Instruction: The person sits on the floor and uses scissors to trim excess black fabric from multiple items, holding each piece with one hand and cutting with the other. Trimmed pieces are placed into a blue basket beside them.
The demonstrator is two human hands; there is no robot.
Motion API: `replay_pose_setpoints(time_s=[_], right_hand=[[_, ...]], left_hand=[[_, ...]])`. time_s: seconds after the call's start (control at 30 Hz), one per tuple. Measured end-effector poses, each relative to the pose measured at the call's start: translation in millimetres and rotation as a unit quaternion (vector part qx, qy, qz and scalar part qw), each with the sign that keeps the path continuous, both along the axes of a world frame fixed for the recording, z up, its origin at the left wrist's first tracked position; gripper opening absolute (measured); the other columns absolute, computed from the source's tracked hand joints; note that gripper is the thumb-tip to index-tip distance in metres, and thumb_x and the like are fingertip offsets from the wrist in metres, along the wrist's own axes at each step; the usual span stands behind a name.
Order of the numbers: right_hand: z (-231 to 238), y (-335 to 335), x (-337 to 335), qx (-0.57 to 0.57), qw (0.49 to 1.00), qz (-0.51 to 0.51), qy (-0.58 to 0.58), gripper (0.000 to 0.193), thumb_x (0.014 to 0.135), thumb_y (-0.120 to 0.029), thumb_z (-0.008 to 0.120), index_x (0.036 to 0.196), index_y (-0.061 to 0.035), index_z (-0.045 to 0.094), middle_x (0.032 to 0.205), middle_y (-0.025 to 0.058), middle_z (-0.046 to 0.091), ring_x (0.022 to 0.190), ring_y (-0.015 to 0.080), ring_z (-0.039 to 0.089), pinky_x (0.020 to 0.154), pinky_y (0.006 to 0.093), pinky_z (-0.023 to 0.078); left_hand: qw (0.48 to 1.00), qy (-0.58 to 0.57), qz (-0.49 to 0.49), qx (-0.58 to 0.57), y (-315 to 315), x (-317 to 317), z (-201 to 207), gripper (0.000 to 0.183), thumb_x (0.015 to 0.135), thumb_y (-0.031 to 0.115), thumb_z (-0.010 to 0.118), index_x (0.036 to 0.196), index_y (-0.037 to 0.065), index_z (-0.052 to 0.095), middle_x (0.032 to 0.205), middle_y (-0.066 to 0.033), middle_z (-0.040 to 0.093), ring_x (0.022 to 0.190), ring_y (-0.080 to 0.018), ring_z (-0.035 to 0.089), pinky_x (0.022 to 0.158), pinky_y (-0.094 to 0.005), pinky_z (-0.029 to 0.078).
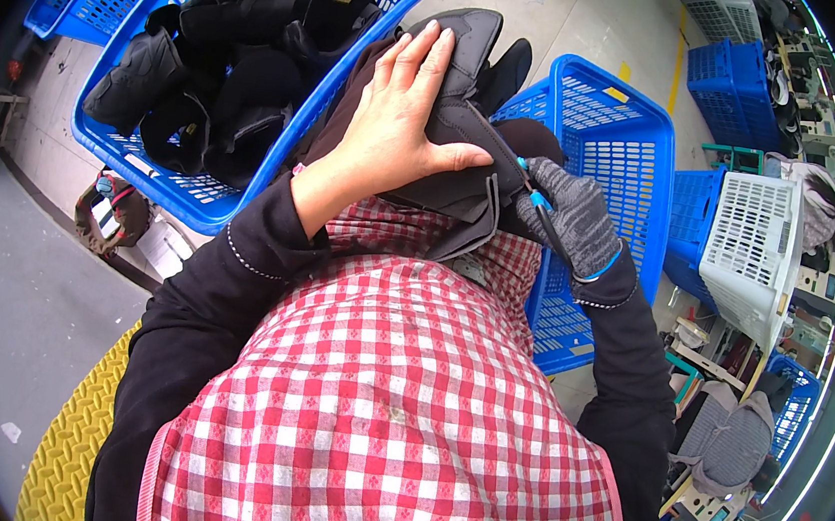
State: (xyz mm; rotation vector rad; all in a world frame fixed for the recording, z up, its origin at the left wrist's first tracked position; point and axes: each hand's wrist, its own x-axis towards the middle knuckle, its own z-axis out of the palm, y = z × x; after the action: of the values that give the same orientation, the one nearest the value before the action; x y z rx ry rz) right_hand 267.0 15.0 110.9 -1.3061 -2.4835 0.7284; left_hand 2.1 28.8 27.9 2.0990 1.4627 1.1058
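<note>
Dark shoe upper [470,55] lies across the person's lap, at the far edge of a red-and-white checked apron [375,387], between two blue baskets. The two hands are apart from each other on it. The bare left hand [390,127] lies flat on the upper, fingers spread and pointing to the far side, thumb stretched out to the right, gripping nothing. The right hand [578,216], in a grey knitted glove, is closed around a slim tool [540,200] with a blue and black handle, its tip at the right edge of the upper; exactly what kind of tool it is, I cannot tell. A loose dark flap [476,231] hangs toward the near side.

On the left, the left basket [158,193] holds a heap of black footwear [133,82]. The right basket [654,153] stands just beyond the gloved hand. Farther right are a white crate [753,243] and stacked blue crates [730,90]. A yellow textured mat [68,448] lies at the near left.
</note>
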Motion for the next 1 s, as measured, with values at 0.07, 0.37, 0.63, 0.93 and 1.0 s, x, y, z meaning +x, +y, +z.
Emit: replay_pose_setpoints(time_s=[0.07, 0.37, 0.63, 0.93, 1.0], right_hand=[[-1, -2, 6, 0.021, 1.0, -0.016, 0.003, 0.036, 0.086, -0.014, 0.078, 0.118, -0.0001, 0.069, 0.1, 0.0239, 0.073, 0.091, 0.0391, 0.073, 0.075, 0.0412, 0.059], [-15, 8, -17, -0.111, 0.965, -0.086, 0.221, 0.048, 0.086, -0.013, 0.084, 0.126, -0.0051, 0.059, 0.108, 0.0058, 0.067, 0.101, 0.017, 0.066, 0.088, 0.0333, 0.055], [2, -5, -36, -0.147, 0.941, -0.14, 0.271, 0.056, 0.087, -0.01, 0.082, 0.134, -0.0013, 0.054, 0.118, 0.0077, 0.067, 0.112, 0.019, 0.066, 0.094, 0.0324, 0.055], [-15, -29, -58, -0.534, 0.458, -0.091, 0.705, 0.041, 0.094, -0.01, 0.074, 0.131, -0.006, 0.059, 0.112, 0.0089, 0.064, 0.101, 0.0195, 0.065, 0.086, 0.0333, 0.056], [-22, -33, -39, -0.572, 0.464, -0.059, 0.674, 0.031, 0.102, -0.018, 0.065, 0.128, -0.0035, 0.061, 0.115, 0.01, 0.063, 0.099, 0.0188, 0.065, 0.081, 0.0287, 0.058]], left_hand=[[1.0, -0.006, -0.003, -0.006, 0, -2, -1, 0.131, 0.07, 0.077, 0.079, 0.164, 0.007, 0.021, 0.167, -0.0237, 0.02, 0.153, -0.0446, 0.021, 0.124, -0.0568, 0.026], [0.995, -0.064, -0.07, -0.022, -26, -21, -6, 0.114, 0.078, 0.056, 0.085, 0.161, 0.003, 0.028, 0.164, -0.0273, 0.025, 0.15, -0.0458, 0.025, 0.122, -0.0528, 0.026], [0.726, -0.437, -0.1, -0.521, -93, -38, 30, 0.048, 0.1, 0.038, 0.069, 0.127, 0.0, 0.058, 0.123, -0.0121, 0.064, 0.113, -0.0207, 0.062, 0.098, -0.0353, 0.05], [0.885, -0.399, -0.154, -0.182, 30, -50, 104, 0.048, 0.089, 0.015, 0.081, 0.129, -0.006, 0.063, 0.115, -0.0125, 0.073, 0.1, -0.0201, 0.072, 0.09, -0.0321, 0.057], [0.937, -0.287, -0.141, -0.141, 50, -66, 98, 0.057, 0.088, 0.015, 0.082, 0.134, -0.007, 0.059, 0.116, -0.0138, 0.073, 0.101, -0.02, 0.072, 0.091, -0.0326, 0.057]])
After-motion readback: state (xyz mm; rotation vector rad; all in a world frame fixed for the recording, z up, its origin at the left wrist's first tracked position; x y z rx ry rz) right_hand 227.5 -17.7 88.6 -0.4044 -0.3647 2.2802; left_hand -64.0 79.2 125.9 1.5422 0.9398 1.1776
